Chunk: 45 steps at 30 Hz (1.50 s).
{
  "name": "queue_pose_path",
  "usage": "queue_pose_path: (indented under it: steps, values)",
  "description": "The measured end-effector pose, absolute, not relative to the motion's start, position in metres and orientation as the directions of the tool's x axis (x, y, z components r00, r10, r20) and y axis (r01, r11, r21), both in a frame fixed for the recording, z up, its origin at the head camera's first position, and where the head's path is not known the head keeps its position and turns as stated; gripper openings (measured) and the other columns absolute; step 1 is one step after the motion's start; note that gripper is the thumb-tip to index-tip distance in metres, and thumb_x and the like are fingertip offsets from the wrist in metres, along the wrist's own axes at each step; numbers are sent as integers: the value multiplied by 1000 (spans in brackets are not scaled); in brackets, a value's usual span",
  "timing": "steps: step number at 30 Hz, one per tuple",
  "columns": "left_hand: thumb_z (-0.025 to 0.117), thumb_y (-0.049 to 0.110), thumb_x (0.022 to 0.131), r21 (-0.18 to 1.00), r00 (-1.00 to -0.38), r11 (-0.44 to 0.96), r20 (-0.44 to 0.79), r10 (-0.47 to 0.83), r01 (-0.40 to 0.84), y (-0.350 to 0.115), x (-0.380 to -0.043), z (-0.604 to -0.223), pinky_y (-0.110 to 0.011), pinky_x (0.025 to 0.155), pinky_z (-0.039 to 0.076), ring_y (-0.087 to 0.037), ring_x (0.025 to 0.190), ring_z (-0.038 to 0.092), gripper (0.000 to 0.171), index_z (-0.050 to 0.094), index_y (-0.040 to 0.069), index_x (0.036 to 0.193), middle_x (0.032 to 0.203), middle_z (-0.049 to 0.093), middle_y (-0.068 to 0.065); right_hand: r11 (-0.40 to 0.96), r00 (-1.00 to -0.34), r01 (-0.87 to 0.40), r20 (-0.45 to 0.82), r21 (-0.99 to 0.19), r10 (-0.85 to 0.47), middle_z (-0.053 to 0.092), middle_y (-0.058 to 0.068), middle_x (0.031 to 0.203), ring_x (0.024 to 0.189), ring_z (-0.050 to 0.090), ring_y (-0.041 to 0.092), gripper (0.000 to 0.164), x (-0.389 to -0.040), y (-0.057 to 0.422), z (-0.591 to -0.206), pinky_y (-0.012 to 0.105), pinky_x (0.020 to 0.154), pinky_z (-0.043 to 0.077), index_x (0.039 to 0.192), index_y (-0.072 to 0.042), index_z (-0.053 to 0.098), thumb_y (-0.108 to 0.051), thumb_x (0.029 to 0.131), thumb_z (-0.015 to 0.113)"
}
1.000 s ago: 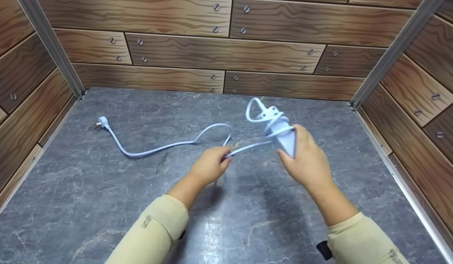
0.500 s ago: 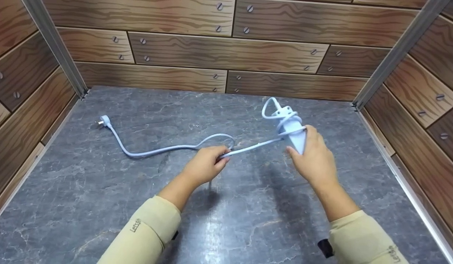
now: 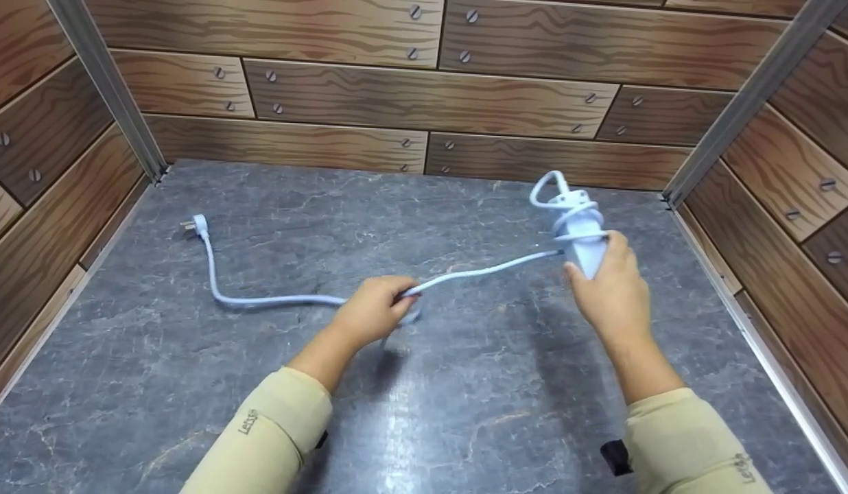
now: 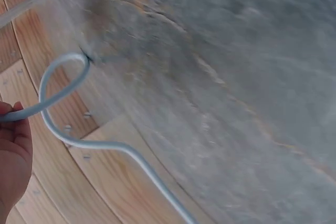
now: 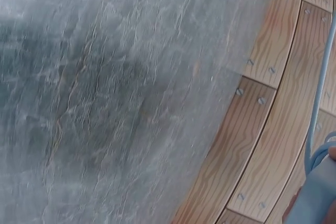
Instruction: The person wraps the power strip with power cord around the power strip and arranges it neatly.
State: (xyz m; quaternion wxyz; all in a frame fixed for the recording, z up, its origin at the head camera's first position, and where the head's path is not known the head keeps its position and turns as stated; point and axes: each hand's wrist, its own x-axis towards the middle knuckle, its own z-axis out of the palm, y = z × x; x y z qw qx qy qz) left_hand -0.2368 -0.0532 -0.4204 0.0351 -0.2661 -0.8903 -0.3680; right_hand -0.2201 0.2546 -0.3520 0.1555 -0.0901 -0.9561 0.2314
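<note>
My right hand (image 3: 613, 295) grips the lower end of a white power strip (image 3: 583, 240), held above the tabletop. Cord is wound round the strip's upper half, and a loop of it sticks out past the top. From the strip a length of white cord (image 3: 479, 272) runs left to my left hand (image 3: 372, 312), which pinches it between thumb and fingers. Past that hand the cord makes a small loop, seen in the left wrist view as a cord loop (image 4: 65, 56). Its far end, a plug (image 3: 200, 225) with metal prongs, lies at the left. In the right wrist view the strip (image 5: 315, 198) shows only partly.
The grey marbled tabletop (image 3: 259, 398) has wood-patterned walls (image 3: 342, 89) at the back and both sides. Metal posts (image 3: 108, 89) stand at the back corners.
My right hand has moved right with the power strip, which now stands more upright. The cord between my hands has lengthened. My left hand has shifted slightly left, and the cord loop beside it has shrunk.
</note>
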Motion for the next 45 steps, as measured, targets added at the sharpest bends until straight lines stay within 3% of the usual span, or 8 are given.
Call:
queue_pose_path:
  steps: [8, 12, 18, 29, 36, 40, 45]
  values:
    - [54, 10, 91, 652, -904, 643, 169, 393, 401, -72, -236, -433, -30, 59, 41, -14, 62, 45, 8, 60, 8, 96, 69, 52, 3, 888, -945, 169, 187, -427, 269, 44, 33, 112, 90, 50, 50, 71, -220, 277, -358, 59, 70, 40, 133, 5, 24, -32, 84, 60]
    - [57, 11, 89, 617, -935, 705, 180, 306, 350, -79, -235, -430, -33, 63, 43, -15, 65, 49, 5, 61, 8, 90, 71, 55, 1, 899, -944, 178, 188, -399, 271, 45, 34, 110, 89, 50, 52, 70, -219, 285, -366, 59, 68, 40, 131, 7, 25, -31, 84, 60]
    - [63, 19, 86, 573, -954, 763, 191, 232, 300, -84, -233, -414, -31, 58, 41, -13, 61, 47, 11, 62, 12, 78, 68, 56, 4, 921, -947, 162, 207, -355, 246, 45, 34, 106, 84, 51, 52, 68, -218, 288, -375, 59, 64, 41, 129, 7, 27, -31, 83, 61]
    - [69, 24, 82, 753, -971, 613, 185, 153, 240, -95, -224, -393, -27, 50, 32, -11, 52, 36, 25, 54, 13, 65, 56, 42, 6, 950, -955, 134, 220, -283, 201, 43, 34, 105, 81, 51, 52, 69, -218, 291, -385, 59, 61, 41, 129, 7, 28, -29, 81, 62]
    - [68, 27, 82, 854, -969, 458, 221, 114, 249, -95, -217, -361, -25, 48, 28, -12, 52, 34, 28, 55, 12, 62, 55, 39, 5, 977, -965, 90, 225, -195, 134, 46, 31, 98, 71, 52, 47, 66, -216, 288, -392, 53, 52, 41, 127, 3, 32, -26, 78, 65]
    - [68, 22, 82, 869, -948, 381, 272, 166, 316, -92, -214, -344, -23, 48, 29, -11, 53, 36, 22, 60, 10, 66, 56, 42, 5, 991, -963, 47, 259, -125, 79, 49, 30, 98, 70, 52, 46, 66, -213, 283, -395, 54, 51, 42, 126, 3, 37, -22, 74, 68]
    - [64, 18, 86, 862, -905, 305, 328, 272, 404, -85, -212, -328, -22, 49, 30, -11, 55, 37, 12, 66, 9, 79, 60, 45, 3, 999, -955, -25, 297, -32, -14, 52, 25, 91, 69, 52, 43, 51, -211, 277, -400, 54, 52, 43, 107, 8, 49, -17, 68, 69]
